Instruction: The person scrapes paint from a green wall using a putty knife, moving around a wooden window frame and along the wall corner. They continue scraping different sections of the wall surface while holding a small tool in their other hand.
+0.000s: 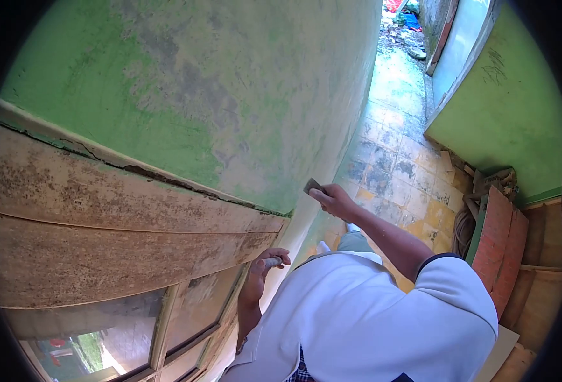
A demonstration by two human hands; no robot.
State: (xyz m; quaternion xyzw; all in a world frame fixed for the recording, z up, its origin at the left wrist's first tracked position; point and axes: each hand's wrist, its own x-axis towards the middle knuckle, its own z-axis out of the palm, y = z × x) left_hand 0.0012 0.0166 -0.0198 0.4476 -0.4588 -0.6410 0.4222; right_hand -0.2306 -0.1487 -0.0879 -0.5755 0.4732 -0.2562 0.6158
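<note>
My right hand (337,202) is closed on a small flat scraper (313,186), its dark grey blade pointing up and left, near the edge of the green wall (166,114). That wall carries broad pale grey, patchy areas over the green paint. Lower and to the left, my left hand (255,280) is curled around a short, pale grey, rod-like piece (272,261); its kind I cannot tell. It is close beside the end of the weathered wooden frame (134,248).
Below the wooden boards are glass panes (103,337). A tiled floor (389,172) runs toward a bright doorway with rubble beyond. At the right stand a red panel (498,248), a coiled rope (464,229) and scrap wood, beside another green wall (516,102).
</note>
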